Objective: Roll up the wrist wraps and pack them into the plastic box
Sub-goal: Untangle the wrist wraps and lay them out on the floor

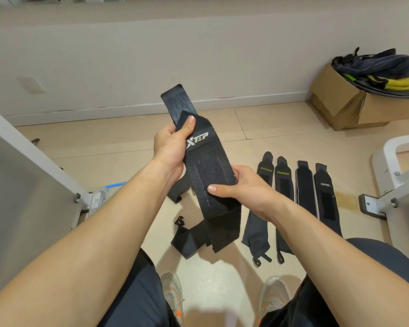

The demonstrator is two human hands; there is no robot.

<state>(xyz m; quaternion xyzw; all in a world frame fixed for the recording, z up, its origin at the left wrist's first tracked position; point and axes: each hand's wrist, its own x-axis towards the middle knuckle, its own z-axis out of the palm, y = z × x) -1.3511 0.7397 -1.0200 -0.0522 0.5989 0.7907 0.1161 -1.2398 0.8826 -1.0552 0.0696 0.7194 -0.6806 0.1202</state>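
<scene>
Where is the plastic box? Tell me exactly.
In the head view, the plastic box sits on the floor at the left beside the grey metal frame, partly hidden by the left forearm.

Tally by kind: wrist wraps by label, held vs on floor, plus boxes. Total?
XTEP wrap, held: 1 (a second behind it cannot be ruled out)
XUEYING wraps, on floor: 2
other black wraps, on floor: 2
plastic box, mostly hidden: 1
cardboard box: 1
Total: 7
</scene>
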